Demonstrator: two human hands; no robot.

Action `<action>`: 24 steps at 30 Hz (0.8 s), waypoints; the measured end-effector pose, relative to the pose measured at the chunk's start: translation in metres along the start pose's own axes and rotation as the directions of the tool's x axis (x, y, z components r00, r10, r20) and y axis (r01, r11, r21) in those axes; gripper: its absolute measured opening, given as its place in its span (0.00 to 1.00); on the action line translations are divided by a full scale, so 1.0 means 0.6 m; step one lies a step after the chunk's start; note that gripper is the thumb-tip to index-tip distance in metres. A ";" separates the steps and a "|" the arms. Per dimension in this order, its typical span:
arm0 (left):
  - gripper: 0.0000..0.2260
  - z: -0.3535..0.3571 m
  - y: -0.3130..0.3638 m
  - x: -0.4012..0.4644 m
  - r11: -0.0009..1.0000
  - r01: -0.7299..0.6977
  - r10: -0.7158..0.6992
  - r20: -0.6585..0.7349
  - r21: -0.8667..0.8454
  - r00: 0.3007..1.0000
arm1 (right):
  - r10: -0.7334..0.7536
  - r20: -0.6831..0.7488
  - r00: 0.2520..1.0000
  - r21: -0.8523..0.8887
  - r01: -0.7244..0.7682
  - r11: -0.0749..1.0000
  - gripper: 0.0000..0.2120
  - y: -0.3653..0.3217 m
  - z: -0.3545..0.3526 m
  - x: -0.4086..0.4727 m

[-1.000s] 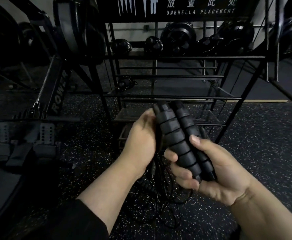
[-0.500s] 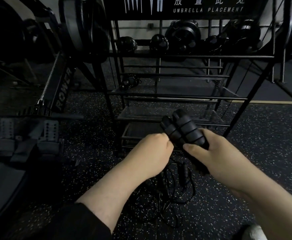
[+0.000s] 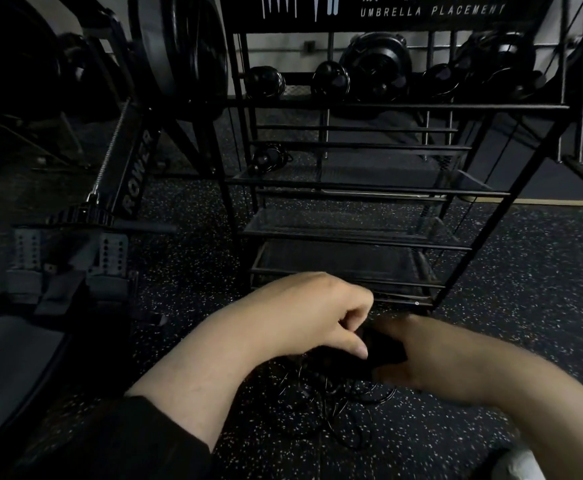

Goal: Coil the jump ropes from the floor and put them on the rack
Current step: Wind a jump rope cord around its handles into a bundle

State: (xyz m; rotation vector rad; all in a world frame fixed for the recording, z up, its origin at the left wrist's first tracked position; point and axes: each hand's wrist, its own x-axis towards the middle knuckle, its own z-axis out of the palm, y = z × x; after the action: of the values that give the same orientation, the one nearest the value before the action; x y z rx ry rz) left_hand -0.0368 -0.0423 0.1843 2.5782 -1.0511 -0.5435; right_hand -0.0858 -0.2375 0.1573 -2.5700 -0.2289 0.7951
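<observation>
Speckled floor [image 3: 525,306]: both hands grip rope handles [image 3: 385,349] by rack [image 3: 352,233] edge.

Rope cord [image 3: 321,393] lies on the floor [image 3: 525,289] before the rack [image 3: 352,233], rower [image 3: 123,174] to its left

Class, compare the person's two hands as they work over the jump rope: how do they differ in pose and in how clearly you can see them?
The left hand is lit and sharp, knuckles up and fingers curled; the right hand is shadowed and blurred. The left hand sits above the dark jump rope handles, while the right hand grips them from the side. Both meet low by the rack, over the loose cord on the floor.
</observation>
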 end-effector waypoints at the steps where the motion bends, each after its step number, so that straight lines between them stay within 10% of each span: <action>1: 0.15 -0.002 -0.002 -0.003 0.999 -0.006 0.006 0.013 -0.043 1.000 | -0.025 0.036 0.999 0.019 0.025 1.000 0.11 -0.002 -0.004 -0.004; 8: 0.15 -0.010 -0.017 -0.010 0.919 -0.030 0.016 -0.038 -0.394 0.999 | -0.207 0.195 0.959 0.312 0.139 0.940 0.15 -0.029 -0.011 -0.029; 18: 0.15 -0.001 -0.009 -0.003 0.899 -0.074 0.014 -0.139 -0.433 0.990 | -0.005 -0.007 1.000 0.314 0.007 0.949 0.27 -0.048 -0.009 -0.033; 24: 0.14 -0.007 -0.021 -0.011 0.718 -0.141 0.030 -0.172 -0.682 0.985 | -0.191 -0.119 0.974 0.475 0.225 0.851 0.25 -0.030 -0.022 -0.042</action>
State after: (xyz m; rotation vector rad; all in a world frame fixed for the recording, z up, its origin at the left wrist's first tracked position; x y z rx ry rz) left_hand -0.0318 -0.0284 0.1843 1.8542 -0.7173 -0.5723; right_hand -0.0995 -0.2334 0.1879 -2.0488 -0.2460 0.5917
